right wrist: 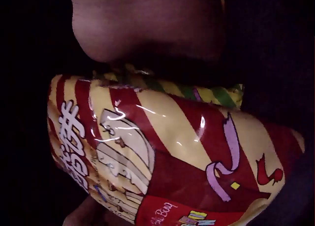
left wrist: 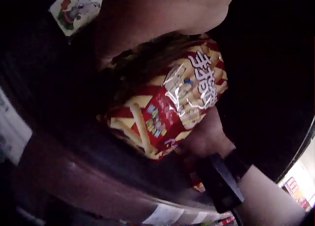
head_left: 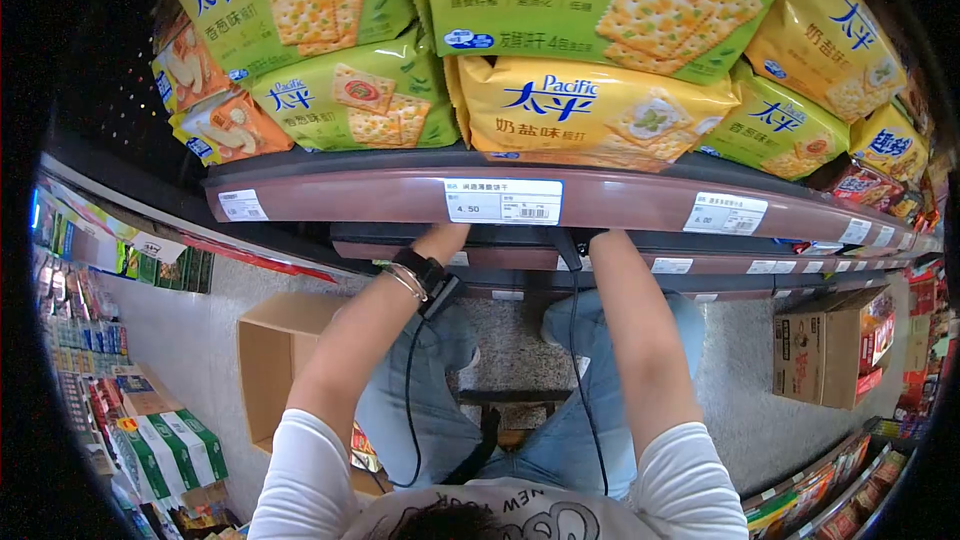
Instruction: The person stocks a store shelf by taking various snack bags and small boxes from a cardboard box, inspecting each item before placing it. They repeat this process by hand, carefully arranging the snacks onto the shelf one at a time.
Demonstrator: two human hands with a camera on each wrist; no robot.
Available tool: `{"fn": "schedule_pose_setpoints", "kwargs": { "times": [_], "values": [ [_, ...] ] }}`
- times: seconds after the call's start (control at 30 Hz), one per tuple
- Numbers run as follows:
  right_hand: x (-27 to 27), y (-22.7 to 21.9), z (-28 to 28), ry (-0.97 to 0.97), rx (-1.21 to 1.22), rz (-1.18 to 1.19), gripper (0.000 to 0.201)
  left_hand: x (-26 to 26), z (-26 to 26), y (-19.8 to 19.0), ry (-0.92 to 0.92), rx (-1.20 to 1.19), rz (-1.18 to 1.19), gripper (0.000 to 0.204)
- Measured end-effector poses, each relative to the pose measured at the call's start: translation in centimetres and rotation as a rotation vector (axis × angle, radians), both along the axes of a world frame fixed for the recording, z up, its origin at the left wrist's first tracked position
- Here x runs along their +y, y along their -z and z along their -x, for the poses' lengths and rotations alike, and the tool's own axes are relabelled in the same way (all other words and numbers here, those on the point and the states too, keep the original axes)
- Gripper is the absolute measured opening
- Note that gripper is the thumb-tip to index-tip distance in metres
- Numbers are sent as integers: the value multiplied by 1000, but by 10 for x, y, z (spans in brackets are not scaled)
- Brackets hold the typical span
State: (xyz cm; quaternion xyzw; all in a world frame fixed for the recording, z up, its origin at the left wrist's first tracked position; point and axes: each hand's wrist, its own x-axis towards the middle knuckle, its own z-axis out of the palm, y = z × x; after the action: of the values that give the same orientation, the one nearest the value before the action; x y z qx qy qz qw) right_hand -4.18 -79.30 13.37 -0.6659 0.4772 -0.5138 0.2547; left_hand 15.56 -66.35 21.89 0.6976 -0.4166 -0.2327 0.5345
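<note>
In the head view both forearms reach under the front shelf, which hides the hands. A red and cream striped bag of finger biscuits (left wrist: 189,90) lies tilted between them in the dark space below. My left hand (left wrist: 167,14) grips it from one side, its fingers mostly hidden behind the bag. At the opposite side my right hand (left wrist: 209,135) holds the bag by its edge. The right wrist view shows the same bag of finger biscuits (right wrist: 182,142) close up, below my right hand (right wrist: 147,26). Behind it peeks a green and yellow striped packet (right wrist: 202,93).
A shelf edge (head_left: 620,202) with price labels crosses above the wrists. It carries green cracker packs (head_left: 350,100) and a yellow cracker pack (head_left: 590,115). Cardboard boxes stand on the floor at left (head_left: 255,370) and right (head_left: 815,350). Cables run along both forearms.
</note>
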Motion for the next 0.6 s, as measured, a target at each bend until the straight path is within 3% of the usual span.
{"fn": "schedule_pose_setpoints", "kwargs": {
  "times": [0.6],
  "values": [
    [-7,6,-18,-2,43,-7,23,1,22,20,92,64,-38,41]
  ]
}}
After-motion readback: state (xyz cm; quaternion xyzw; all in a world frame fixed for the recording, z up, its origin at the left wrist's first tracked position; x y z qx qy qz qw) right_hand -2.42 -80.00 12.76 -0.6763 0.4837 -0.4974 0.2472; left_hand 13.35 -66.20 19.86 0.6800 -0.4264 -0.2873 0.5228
